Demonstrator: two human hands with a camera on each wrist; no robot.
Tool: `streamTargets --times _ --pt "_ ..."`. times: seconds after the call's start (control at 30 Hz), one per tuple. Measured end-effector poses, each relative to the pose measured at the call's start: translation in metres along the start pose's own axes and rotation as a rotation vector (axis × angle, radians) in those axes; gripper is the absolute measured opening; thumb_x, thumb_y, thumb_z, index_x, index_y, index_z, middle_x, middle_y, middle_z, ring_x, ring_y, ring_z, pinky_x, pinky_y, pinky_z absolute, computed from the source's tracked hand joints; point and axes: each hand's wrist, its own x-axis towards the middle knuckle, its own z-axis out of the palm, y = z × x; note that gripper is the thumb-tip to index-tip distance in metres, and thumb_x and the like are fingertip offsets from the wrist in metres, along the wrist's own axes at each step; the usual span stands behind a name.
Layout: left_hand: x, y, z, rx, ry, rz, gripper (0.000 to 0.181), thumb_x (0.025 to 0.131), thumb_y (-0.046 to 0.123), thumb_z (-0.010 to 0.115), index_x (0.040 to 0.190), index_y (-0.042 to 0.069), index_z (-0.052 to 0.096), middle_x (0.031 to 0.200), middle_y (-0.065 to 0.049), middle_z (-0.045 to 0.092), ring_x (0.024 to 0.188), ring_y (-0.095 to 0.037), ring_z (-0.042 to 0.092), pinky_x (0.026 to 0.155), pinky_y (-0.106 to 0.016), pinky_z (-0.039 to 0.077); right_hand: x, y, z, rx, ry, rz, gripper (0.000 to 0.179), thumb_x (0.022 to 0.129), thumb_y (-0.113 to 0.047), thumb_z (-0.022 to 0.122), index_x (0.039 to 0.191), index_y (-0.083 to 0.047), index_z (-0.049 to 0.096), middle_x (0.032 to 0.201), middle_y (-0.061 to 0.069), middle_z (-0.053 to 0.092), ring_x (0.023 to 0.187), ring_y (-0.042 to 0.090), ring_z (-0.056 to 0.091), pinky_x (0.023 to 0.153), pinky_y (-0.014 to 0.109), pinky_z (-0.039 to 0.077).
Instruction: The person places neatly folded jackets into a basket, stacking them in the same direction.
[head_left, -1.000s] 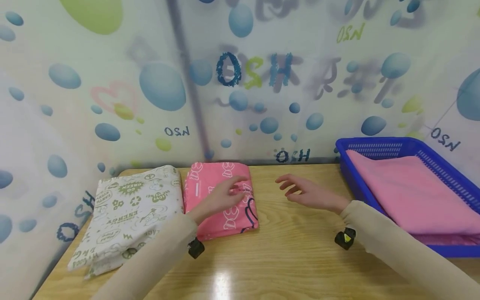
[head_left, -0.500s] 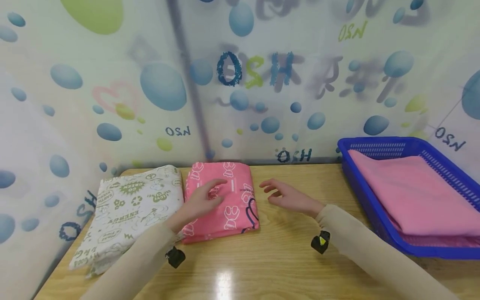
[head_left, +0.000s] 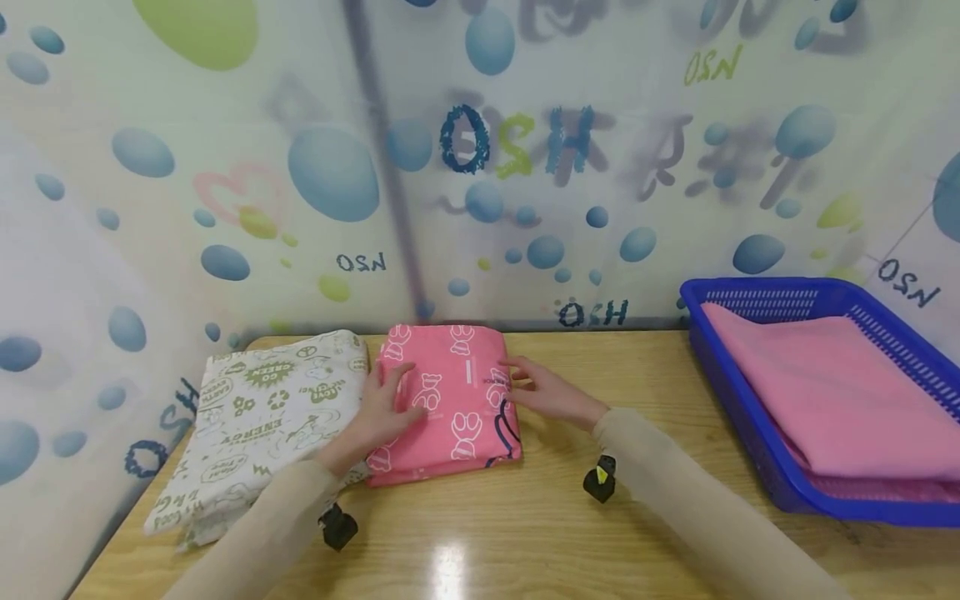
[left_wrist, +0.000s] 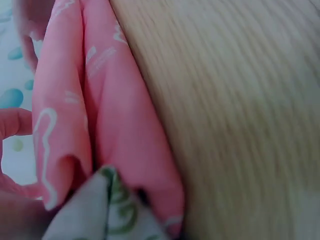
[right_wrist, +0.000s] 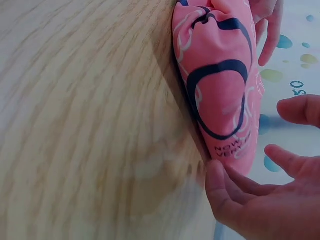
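Pink folded cloth (head_left: 448, 392) lies on the table (head_left: 525, 533), L of, & well apart from, the blue basket (head_left: 723, 392). Cf. 0.5 s ago: L hand (head_left: 378, 412) has moved to the cloth's side farthest from basket; R hand (head_left: 553, 393) now meets its basket-side edge. Both: fingers parted, slightly bent, no hold visible; L contact unclear. Prob. flanking cloth for a two-handed grip.
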Motion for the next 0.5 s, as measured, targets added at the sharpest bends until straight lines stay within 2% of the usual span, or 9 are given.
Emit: streamTargets --times 0.1,0.3,0.4,0.5 --pt "0.003 -0.005 0.002 -0.084 -0.002 -0.055 0.078 0.084 0.016 0.069 0.148 0.006 0.027 0.151 -0.037 -0.002 0.138 -0.052 0.002 0.107 -0.066 0.012 0.004 -0.001 0.005 0.020 -0.006 0.008 0.059 0.097 -0.018 0.057 0.150 -0.009 0.032 0.140 0.022 0.043 0.127 0.037 0.044 0.101 0.049 0.040" --pt "0.005 -0.008 0.005 -0.330 -0.016 -0.144 0.083 0.083 0.014 0.068 0.151 0.008 0.020 0.152 -0.033 0.005 0.139 -0.046 0.010 0.111 -0.057 0.013 0.009 0.001 0.012 0.074 -0.017 0.038 0.067 0.095 -0.020 0.059 0.153 -0.013 0.026 0.139 0.023 0.043 0.125 0.036 0.046 0.098 0.049 0.043" --pt "0.004 -0.009 0.006 -0.397 -0.022 -0.143 0.086 0.082 0.013 0.069 0.151 0.008 0.019 0.153 -0.030 0.009 0.140 -0.042 0.013 0.112 -0.055 0.013 0.011 0.004 0.013 0.097 -0.014 0.033 0.067 0.095 -0.021 0.060 0.152 -0.012 0.026 0.139 0.024 0.043 0.124 0.037 0.047 0.095 0.049 0.046" --pt "0.003 -0.008 0.007 -0.440 -0.047 -0.128 0.087 0.081 0.012 0.070 0.151 0.008 0.019 0.154 -0.027 0.012 0.139 -0.041 0.017 0.112 -0.053 0.013 0.010 0.005 0.012 0.096 -0.001 0.028 0.067 0.095 -0.023 0.060 0.152 -0.011 0.027 0.143 0.023 0.040 0.126 0.038 0.045 0.097 0.049 0.043"
